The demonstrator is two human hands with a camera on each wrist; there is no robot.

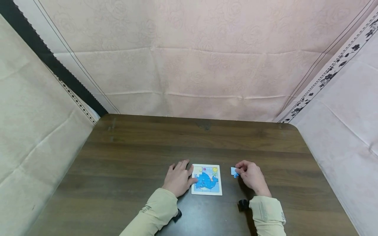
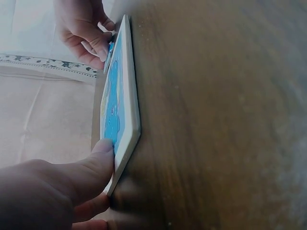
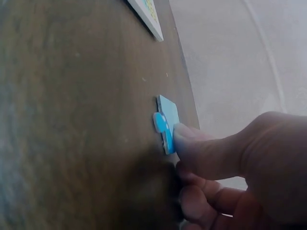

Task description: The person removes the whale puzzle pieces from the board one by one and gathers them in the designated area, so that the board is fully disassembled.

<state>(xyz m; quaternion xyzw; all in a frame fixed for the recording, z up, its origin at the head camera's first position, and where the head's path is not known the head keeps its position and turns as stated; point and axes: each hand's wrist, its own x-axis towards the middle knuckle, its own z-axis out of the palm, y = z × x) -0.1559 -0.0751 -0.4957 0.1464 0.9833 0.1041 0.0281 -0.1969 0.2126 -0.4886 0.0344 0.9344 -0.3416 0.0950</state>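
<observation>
A small jigsaw puzzle [image 1: 206,189] with a blue whale and a yellow sun lies flat in its white frame on the table. My left hand [image 1: 178,178] rests at the frame's left side, fingers spread on the tabletop. In the left wrist view, its thumb [image 2: 91,165] lies over the frame's edge onto the picture. To the right of the puzzle, my right hand [image 1: 251,175] pinches a light-blue puzzle piece [image 1: 233,170] between thumb and fingers. The right wrist view shows this piece [image 3: 168,112] tilted, with a brighter blue shape; its far part is covered by the thumb.
The brown wooden table [image 1: 133,150] has rounded far corners. Pale patterned cloth [image 1: 206,72] hangs behind it, with more cloth at both sides. A black strap part [image 1: 243,205] sits at the right wrist.
</observation>
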